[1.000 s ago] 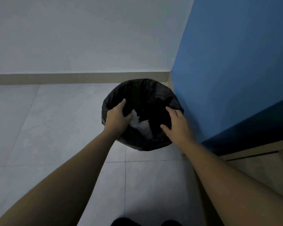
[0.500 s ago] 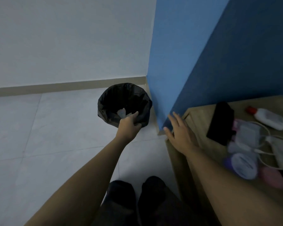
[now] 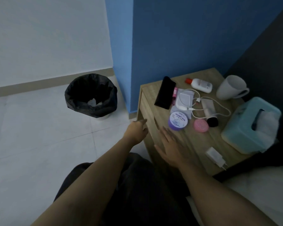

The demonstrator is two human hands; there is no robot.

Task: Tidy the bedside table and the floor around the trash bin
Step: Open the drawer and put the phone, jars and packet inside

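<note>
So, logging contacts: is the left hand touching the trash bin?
Apart. The head view shows bare floor tile between the left hand and the trash bin.

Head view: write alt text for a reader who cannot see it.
A person's empty left hand and right hand reach toward a bedside table holding a mug, tissue box, purple jar and cable. A black-lined trash bin stands on the floor nearby.

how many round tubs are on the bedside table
2. A purple tub sits close to the bedside table's left edge; a smaller pink tub lies just right of it. The tissue box could hide more behind it.
</note>
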